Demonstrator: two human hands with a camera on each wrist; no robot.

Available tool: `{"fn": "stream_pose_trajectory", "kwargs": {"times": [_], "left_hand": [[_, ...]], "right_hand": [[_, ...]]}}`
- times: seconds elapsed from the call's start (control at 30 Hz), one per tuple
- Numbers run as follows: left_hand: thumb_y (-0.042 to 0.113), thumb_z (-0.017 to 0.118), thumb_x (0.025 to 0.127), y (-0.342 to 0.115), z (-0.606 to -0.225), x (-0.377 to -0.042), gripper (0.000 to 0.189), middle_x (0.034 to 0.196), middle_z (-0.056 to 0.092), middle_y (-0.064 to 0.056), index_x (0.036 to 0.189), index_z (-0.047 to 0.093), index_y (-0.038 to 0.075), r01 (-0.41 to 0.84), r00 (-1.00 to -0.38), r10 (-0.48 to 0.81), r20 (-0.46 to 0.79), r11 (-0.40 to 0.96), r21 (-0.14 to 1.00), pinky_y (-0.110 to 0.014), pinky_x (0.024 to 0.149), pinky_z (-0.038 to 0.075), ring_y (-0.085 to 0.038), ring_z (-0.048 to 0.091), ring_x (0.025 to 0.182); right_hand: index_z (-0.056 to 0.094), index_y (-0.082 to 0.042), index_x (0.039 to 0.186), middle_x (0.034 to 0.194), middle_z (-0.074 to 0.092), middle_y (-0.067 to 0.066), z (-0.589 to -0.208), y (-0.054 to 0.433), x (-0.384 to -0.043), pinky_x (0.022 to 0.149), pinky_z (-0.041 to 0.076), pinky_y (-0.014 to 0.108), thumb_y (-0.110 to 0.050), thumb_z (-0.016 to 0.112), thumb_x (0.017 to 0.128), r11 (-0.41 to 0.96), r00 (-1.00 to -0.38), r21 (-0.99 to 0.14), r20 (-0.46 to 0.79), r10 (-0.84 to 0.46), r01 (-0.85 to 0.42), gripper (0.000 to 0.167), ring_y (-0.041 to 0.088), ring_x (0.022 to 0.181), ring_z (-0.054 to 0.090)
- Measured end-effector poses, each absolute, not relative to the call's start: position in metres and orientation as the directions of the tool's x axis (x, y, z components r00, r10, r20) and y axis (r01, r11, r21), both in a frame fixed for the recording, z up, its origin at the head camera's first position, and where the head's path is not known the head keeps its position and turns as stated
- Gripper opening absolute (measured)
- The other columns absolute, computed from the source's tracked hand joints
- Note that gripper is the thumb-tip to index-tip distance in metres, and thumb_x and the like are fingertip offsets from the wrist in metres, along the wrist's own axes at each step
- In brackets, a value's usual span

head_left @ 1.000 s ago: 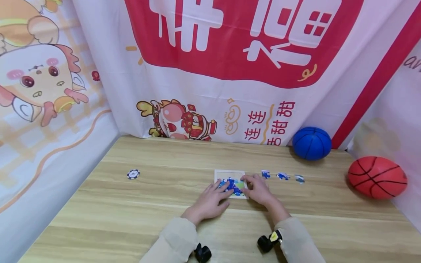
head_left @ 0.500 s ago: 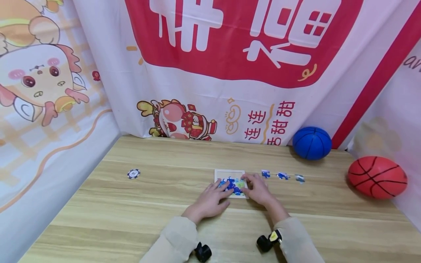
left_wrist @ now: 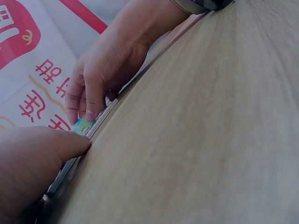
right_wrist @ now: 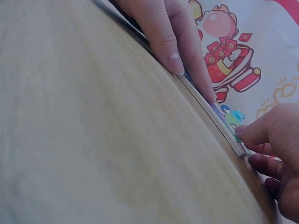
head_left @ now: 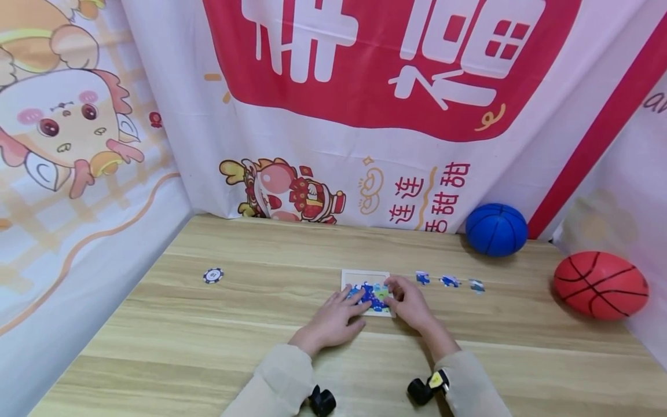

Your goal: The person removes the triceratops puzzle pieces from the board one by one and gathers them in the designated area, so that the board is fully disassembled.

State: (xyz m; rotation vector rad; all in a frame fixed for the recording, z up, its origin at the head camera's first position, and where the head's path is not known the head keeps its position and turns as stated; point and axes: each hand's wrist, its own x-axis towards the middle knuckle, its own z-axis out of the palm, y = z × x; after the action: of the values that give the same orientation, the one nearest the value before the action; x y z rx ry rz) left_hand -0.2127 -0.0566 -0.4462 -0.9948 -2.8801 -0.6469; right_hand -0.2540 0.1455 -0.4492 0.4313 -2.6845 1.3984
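- Work in hand: a jigsaw puzzle (head_left: 374, 299) partly built in a white frame (head_left: 365, 271); the upper strip of the frame shows pale backing. I judge the step to be seating a green puzzle piece (head_left: 382, 293) near the right rim.
- The left hand (head_left: 336, 318) lies with fingers spread over the left of the puzzle, gripping nothing.
- The right hand (head_left: 411, 304) has bent fingers at the frame's right edge, its thumb touching the green puzzle piece; whether it pinches or just presses, I cannot tell.
- The next move seems to call for lining up that piece and pushing it flat while the left hand steadies the rest.
- Three loose pieces, first (head_left: 422, 278), second (head_left: 450, 281) and third (head_left: 476, 285), lie spaced apart right of the frame.
- Worktop (head_left: 156, 347): wood-grain; a poker chip (head_left: 213, 275) well left, a blue basketball (head_left: 497, 230) at the back, a red basketball (head_left: 601, 285) at the right.
- Room: a red-and-white printed curtain (head_left: 333, 130) hangs behind, a cartoon-print curtain (head_left: 62, 127) at the left.
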Motion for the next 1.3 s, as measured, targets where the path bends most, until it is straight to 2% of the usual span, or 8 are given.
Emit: {"fn": "stream_pose_trajectory", "kwargs": {"times": [0.27, 0.57, 0.73, 1.0, 1.2, 1.3], "left_hand": [[0.034, 0.043, 0.089, -0.0564, -0.4461, -0.2141, 0.044, 0.138, 0.026, -0.005, 0.129, 0.041, 0.018, 0.602, -0.792, 0.587, 0.167, 0.706, 0.373, -0.046, 0.100, 0.013, -0.029, 0.013, 0.127], [0.033, 0.043, 0.089, -0.0569, -0.4458, -0.2135, 0.043, 0.138, 0.025, -0.005, 0.129, 0.041, 0.018, 0.604, -0.790, 0.588, 0.173, 0.699, 0.382, -0.046, 0.100, 0.012, -0.029, 0.012, 0.127], [0.033, 0.043, 0.089, -0.0569, -0.4463, -0.2135, 0.043, 0.138, 0.025, -0.005, 0.129, 0.041, 0.018, 0.604, -0.790, 0.589, 0.171, 0.698, 0.384, -0.045, 0.100, 0.012, -0.029, 0.012, 0.127], [0.032, 0.044, 0.089, -0.0565, -0.4442, -0.2126, 0.042, 0.138, 0.026, -0.005, 0.129, 0.042, 0.017, 0.601, -0.792, 0.587, 0.170, 0.699, 0.387, -0.046, 0.100, 0.012, -0.029, 0.012, 0.127], [0.032, 0.044, 0.089, -0.0570, -0.4452, -0.2127, 0.042, 0.138, 0.026, -0.005, 0.129, 0.042, 0.018, 0.603, -0.791, 0.586, 0.177, 0.697, 0.388, -0.046, 0.100, 0.013, -0.029, 0.014, 0.126], [0.032, 0.044, 0.089, -0.0575, -0.4454, -0.2124, 0.043, 0.138, 0.026, -0.005, 0.129, 0.042, 0.018, 0.602, -0.791, 0.585, 0.177, 0.697, 0.390, -0.046, 0.100, 0.013, -0.029, 0.013, 0.127]], "right_hand": [[0.056, -0.002, 0.103, 0.079, 0.052, 0.004, -0.4491, 0.1446, -0.2542, 0.059, 0.041, 0.028, 0.005, 0.064, 0.071, 0.539, -0.956, -0.791, 0.213, -0.200, -0.288, 0.034, 0.017, 0.066, 0.046], [0.056, -0.006, 0.108, 0.080, 0.053, 0.004, -0.4460, 0.1432, -0.2549, 0.060, 0.041, 0.028, -0.002, 0.066, 0.074, 0.555, -0.980, -0.809, 0.128, -0.154, -0.192, 0.036, 0.017, 0.070, 0.046], [0.054, -0.005, 0.113, 0.081, 0.053, 0.004, -0.4454, 0.1431, -0.2553, 0.061, 0.041, 0.028, -0.004, 0.065, 0.074, 0.560, -0.982, -0.809, 0.110, -0.155, -0.179, 0.040, 0.017, 0.071, 0.046], [0.057, -0.003, 0.108, 0.079, 0.053, 0.003, -0.4439, 0.1434, -0.2547, 0.063, 0.041, 0.028, -0.002, 0.064, 0.075, 0.572, -0.982, -0.800, 0.104, -0.160, -0.178, 0.034, 0.018, 0.071, 0.046], [0.060, -0.002, 0.099, 0.075, 0.055, 0.003, -0.4428, 0.1454, -0.2563, 0.060, 0.042, 0.028, -0.001, 0.067, 0.071, 0.556, -0.977, -0.806, 0.131, -0.170, -0.205, 0.030, 0.017, 0.068, 0.048], [0.061, -0.003, 0.100, 0.076, 0.056, 0.003, -0.4403, 0.1495, -0.2568, 0.061, 0.042, 0.028, -0.003, 0.069, 0.070, 0.539, -0.981, -0.822, 0.116, -0.155, -0.182, 0.031, 0.017, 0.070, 0.049]]}}
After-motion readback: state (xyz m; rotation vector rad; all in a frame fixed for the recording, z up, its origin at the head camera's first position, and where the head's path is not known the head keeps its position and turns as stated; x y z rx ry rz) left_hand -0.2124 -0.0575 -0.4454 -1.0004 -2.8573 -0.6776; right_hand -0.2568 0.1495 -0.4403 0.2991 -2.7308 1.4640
